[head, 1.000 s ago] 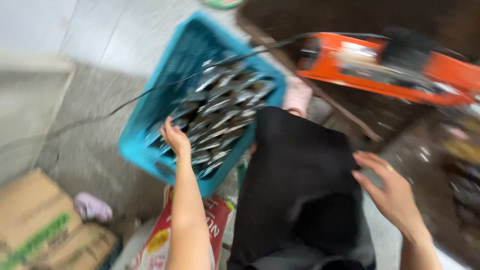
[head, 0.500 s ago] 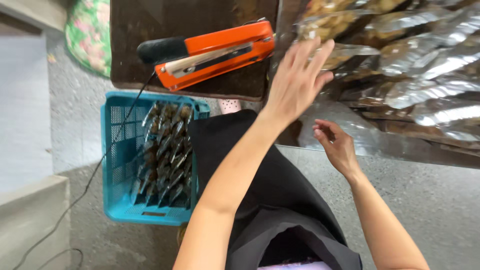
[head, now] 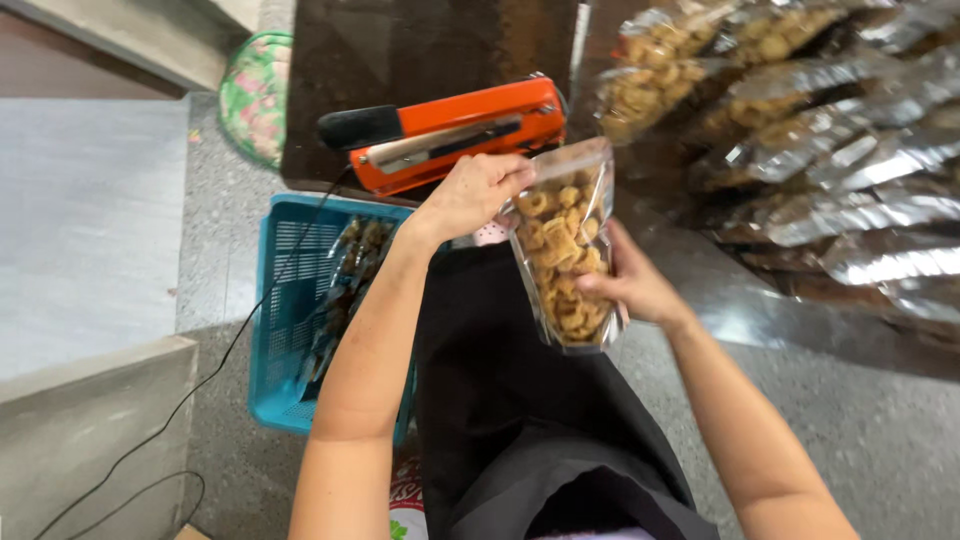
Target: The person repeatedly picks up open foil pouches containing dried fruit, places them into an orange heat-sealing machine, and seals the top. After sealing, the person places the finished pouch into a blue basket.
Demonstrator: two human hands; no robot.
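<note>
1 clear plastic pouch of golden fried snacks (head: 562,250) | left hand (head: 470,195) pinches top, 10 o'clock | right hand (head: 630,285) grips side, 3 o'clock | 1 orange metal heat sealer (head: 450,135) 11 o'clock | 1 blue plastic basket (head: 300,310) 9 o'clock

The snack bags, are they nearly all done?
Not nearly. Some filled bags already lie in the blue basket. In hand: the left hand and right hand hold one clear bag of snacks next to the orange sealer. Left: a big pile of bags on the dark table.
</note>
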